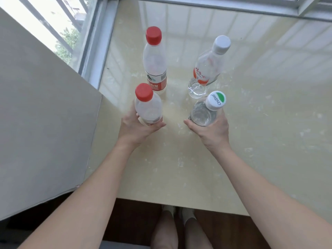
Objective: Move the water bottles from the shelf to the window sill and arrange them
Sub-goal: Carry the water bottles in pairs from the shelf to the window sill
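Several water bottles stand on the cream window sill [251, 114]. My left hand [136, 128] is wrapped around the body of a small red-capped bottle [148, 106] at the near left. My right hand [210, 130] grips a clear bottle with a white and green cap [206, 112] at the near right. Behind them, untouched, stand a taller red-capped bottle with a red label [154, 62] and a white-capped bottle with an orange label [208, 67]. All stand roughly upright. Whether the held bottles' bases touch the sill is hidden by my hands.
A grey wall panel [45, 114] borders the sill on the left. The window frame [215, 6] runs along the far edge and the left corner. The sill's front edge [179, 203] drops to a dark wooden floor, where my legs and feet show.
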Motion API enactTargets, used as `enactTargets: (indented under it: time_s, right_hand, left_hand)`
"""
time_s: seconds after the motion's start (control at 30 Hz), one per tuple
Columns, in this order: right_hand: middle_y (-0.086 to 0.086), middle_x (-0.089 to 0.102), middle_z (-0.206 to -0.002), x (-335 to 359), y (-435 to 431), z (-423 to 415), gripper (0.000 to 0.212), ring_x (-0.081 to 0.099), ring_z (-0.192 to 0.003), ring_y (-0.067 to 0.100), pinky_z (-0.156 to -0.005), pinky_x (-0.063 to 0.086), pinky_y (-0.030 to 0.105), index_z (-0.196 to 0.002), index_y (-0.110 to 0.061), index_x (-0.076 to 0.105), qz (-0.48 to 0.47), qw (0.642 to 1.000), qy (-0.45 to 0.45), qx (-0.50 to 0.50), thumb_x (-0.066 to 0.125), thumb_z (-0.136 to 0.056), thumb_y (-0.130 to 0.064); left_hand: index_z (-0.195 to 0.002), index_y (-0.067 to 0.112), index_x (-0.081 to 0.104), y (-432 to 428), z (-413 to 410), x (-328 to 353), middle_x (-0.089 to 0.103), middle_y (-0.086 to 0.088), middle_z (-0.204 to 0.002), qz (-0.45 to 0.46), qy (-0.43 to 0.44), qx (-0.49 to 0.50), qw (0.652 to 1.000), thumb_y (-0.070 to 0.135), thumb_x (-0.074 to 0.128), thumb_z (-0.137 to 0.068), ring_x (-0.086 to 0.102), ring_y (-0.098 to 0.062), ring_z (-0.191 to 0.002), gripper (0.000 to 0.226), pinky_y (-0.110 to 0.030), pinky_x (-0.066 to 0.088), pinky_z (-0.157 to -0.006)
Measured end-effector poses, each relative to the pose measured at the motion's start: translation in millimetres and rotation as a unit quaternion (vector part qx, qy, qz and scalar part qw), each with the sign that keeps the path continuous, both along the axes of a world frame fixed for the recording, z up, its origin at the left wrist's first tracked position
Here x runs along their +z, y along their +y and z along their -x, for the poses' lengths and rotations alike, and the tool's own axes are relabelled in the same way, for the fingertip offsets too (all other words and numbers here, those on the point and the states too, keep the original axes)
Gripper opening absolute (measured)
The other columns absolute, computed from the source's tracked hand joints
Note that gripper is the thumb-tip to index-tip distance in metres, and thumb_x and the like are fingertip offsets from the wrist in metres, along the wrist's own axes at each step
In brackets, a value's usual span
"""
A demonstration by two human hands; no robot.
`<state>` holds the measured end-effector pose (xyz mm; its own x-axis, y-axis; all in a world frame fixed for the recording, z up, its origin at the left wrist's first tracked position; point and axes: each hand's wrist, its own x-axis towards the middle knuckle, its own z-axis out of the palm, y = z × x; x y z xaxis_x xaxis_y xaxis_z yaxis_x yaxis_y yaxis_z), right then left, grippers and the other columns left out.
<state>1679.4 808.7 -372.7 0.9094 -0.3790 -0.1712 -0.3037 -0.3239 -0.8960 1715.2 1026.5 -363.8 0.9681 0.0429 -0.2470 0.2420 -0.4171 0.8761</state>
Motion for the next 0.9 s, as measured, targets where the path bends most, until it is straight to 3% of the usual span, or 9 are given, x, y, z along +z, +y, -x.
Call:
enactTargets:
  time_s: [0.1,0.17,0.23,0.3,0.47,0.63,0.9]
  right_hand:
    - [-0.012,0.066,-0.116,2,-7,1,0.082,0.062,-0.108,0.007,-0.092,0.047,0.017,-0.127,-0.023,0.053,0.002,0.999,0.022,0.047,0.096,-0.058,-0.032]
    - [-0.010,0.063,-0.122,4,-14,6,0.084,0.060,-0.111,0.007,-0.090,0.044,0.015,-0.132,-0.025,0.050,0.022,0.996,0.046,0.078,0.094,-0.060,-0.029]
    - [-0.010,0.056,-0.122,13,-26,13,0.080,0.055,-0.115,0.014,-0.082,0.038,0.018,-0.135,-0.023,0.048,0.085,0.987,0.079,0.111,0.088,-0.066,-0.023]
    - [-0.008,0.049,-0.123,31,-41,18,0.077,0.050,-0.119,0.021,-0.082,0.036,0.024,-0.141,-0.024,0.044,0.170,0.967,0.114,0.150,0.080,-0.073,-0.021]
    - [0.006,0.051,-0.137,108,-71,15,0.069,0.048,-0.125,0.029,-0.102,0.041,0.038,-0.146,-0.020,0.045,0.314,0.922,0.134,0.181,0.066,-0.081,-0.018]
    - [0.008,0.059,-0.129,200,-73,-2,0.055,0.057,-0.114,0.034,-0.100,0.044,0.044,-0.135,-0.018,0.057,0.387,0.904,0.045,0.177,0.067,-0.081,-0.023]
    - [0.010,0.057,-0.136,340,-60,-30,0.052,0.051,-0.125,0.033,-0.108,0.039,0.046,-0.135,-0.019,0.058,0.444,0.875,-0.072,0.176,0.066,-0.085,-0.033]
  left_hand:
    - [-0.121,0.037,0.049,12,0,9,0.060,0.025,-0.108,-0.054,0.031,-0.054,0.997,0.032,0.093,-0.059,0.052,0.021,-0.096,0.076,0.000,0.039,-0.077]
    - [-0.130,0.040,0.040,23,2,17,0.058,0.014,-0.118,-0.177,0.053,-0.113,0.976,0.041,0.086,-0.064,0.056,-0.003,-0.107,0.080,-0.022,0.048,-0.086]
    - [-0.143,0.031,0.032,33,5,30,0.051,0.002,-0.132,-0.347,0.057,-0.164,0.922,0.048,0.076,-0.072,0.052,-0.028,-0.118,0.085,-0.040,0.046,-0.092]
    - [-0.149,0.026,0.029,41,7,49,0.047,-0.002,-0.140,-0.426,0.047,-0.168,0.888,0.048,0.069,-0.078,0.044,-0.029,-0.128,0.085,-0.044,0.042,-0.098]
    - [-0.145,0.018,0.041,47,2,129,0.055,-0.009,-0.136,-0.444,-0.021,-0.134,0.886,0.037,0.068,-0.081,0.047,-0.034,-0.124,0.072,-0.047,0.041,-0.098]
    - [-0.137,0.018,0.051,23,-8,225,0.061,-0.004,-0.130,-0.447,-0.146,-0.116,0.875,0.039,0.067,-0.081,0.053,-0.030,-0.121,0.063,-0.048,0.045,-0.091]
    - [-0.137,0.024,0.049,-24,-13,340,0.058,0.005,-0.133,-0.453,-0.247,-0.115,0.849,0.053,0.052,-0.084,0.048,-0.023,-0.126,0.061,-0.042,0.038,-0.104]
